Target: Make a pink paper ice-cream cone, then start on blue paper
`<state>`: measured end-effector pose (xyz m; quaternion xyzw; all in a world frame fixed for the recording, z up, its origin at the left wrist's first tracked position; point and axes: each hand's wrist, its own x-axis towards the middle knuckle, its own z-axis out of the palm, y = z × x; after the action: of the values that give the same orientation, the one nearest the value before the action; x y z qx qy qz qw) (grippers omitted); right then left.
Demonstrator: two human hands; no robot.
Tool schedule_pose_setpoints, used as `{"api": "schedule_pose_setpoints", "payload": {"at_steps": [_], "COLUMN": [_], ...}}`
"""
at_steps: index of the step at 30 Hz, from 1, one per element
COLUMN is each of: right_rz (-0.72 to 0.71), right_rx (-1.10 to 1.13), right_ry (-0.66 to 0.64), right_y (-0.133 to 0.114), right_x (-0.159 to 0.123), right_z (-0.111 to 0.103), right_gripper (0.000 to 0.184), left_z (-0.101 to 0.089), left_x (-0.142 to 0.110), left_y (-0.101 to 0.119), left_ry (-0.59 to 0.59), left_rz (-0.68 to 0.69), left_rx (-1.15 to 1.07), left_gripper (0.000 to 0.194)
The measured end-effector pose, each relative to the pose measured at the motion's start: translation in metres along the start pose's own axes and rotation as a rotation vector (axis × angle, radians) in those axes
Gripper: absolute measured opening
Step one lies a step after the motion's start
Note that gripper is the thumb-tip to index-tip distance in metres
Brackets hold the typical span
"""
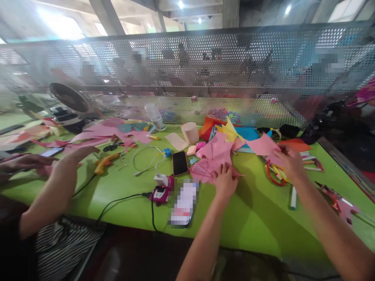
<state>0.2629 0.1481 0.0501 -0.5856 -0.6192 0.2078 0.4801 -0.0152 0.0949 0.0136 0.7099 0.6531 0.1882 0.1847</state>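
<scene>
My right hand [293,164] pinches the edge of a pink sheet piece [263,145], raised above the right side of the table. I cannot tell whether it is paper or felt. My left hand [226,180] rests with fingers apart on a pile of cut pink sheets [217,152], touching the near edge. Below the right hand lie red-handled scissors [272,175], partly hidden by the lifted piece. Blue, yellow and orange sheets [249,134] stick out behind the pile.
Two phones [179,163] [184,203] and a power strip [160,194] lie left of the pile. Glue guns [340,203] [106,162] lie at either side, near a marker [293,198]. A co-worker's arms [58,183] reach in from the left. A perforated metal screen [187,70] stands behind.
</scene>
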Motion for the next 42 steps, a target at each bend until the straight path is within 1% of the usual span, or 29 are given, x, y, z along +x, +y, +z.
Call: {"api": "schedule_pose_setpoints", "payload": {"at_steps": [2, 4, 5, 6, 7, 9, 11, 13, 15, 17, 19, 23, 29, 33, 36, 39, 42], "right_rz": [-0.049, -0.095, -0.114, -0.126, -0.131, -0.124, -0.108, -0.112, -0.153, -0.207, -0.250, -0.297, -0.319, -0.346, -0.380, -0.412, -0.450], "right_rx": [-0.055, -0.120, -0.155, -0.193, -0.238, -0.345, -0.481, -0.618, -0.735, -0.837, -0.925, -1.047, -1.081, -1.063, -1.026, -0.984, -0.958], "right_ry": [-0.217, -0.436, -0.510, -0.551, -0.557, -0.496, -0.399, -0.350, -0.350, -0.364, -0.371, -0.360, -0.318, -0.237, -0.150, -0.050, 0.038], "right_y": [-0.006, -0.010, -0.011, -0.011, -0.009, -0.003, 0.007, 0.019, 0.029, 0.036, 0.041, 0.045, 0.044, 0.037, 0.027, 0.016, 0.005], "right_x": [-0.011, -0.016, -0.015, -0.011, -0.004, 0.019, 0.047, 0.073, 0.093, 0.104, 0.110, 0.113, 0.109, 0.110, 0.117, 0.126, 0.135], "right_z": [0.000, 0.003, 0.005, 0.008, 0.011, 0.018, 0.028, 0.039, 0.051, 0.060, 0.067, 0.074, 0.078, 0.077, 0.076, 0.074, 0.066], "right_gripper": [0.036, 0.036, 0.037, 0.038, 0.037, 0.039, 0.043, 0.044, 0.043, 0.042, 0.038, 0.026, 0.030, 0.035, 0.032, 0.029, 0.029], "left_z": [-0.002, -0.004, -0.006, -0.008, -0.009, -0.010, -0.008, -0.003, 0.004, 0.011, 0.015, 0.015, 0.013, 0.011, 0.009, 0.011, 0.016], "left_x": [-0.001, -0.002, -0.003, -0.005, -0.006, -0.009, -0.013, -0.017, -0.021, -0.023, -0.022, -0.016, -0.012, -0.013, -0.011, -0.005, 0.006], "left_y": [0.000, 0.000, 0.001, 0.003, 0.004, 0.009, 0.014, 0.018, 0.019, 0.016, 0.013, 0.009, 0.011, 0.014, 0.017, 0.017, 0.014], "left_ry": [0.010, 0.070, 0.114, 0.157, 0.192, 0.223, 0.200, 0.123, 0.009, -0.075, -0.099, -0.088, -0.052, -0.055, -0.062, -0.050, -0.047], "left_rz": [-0.010, -0.029, -0.035, -0.033, -0.021, 0.021, 0.089, 0.191, 0.278, 0.311, 0.302, 0.248, 0.209, 0.208, 0.210, 0.214, 0.205], "left_rx": [-0.010, -0.053, -0.083, -0.114, -0.139, -0.165, -0.162, -0.150, -0.129, -0.103, -0.082, -0.060, -0.038, -0.028, -0.008, 0.020, 0.045], "left_gripper": [0.058, 0.057, 0.057, 0.056, 0.056, 0.055, 0.057, 0.057, 0.053, 0.049, 0.050, 0.053, 0.053, 0.052, 0.051, 0.051, 0.055]}}
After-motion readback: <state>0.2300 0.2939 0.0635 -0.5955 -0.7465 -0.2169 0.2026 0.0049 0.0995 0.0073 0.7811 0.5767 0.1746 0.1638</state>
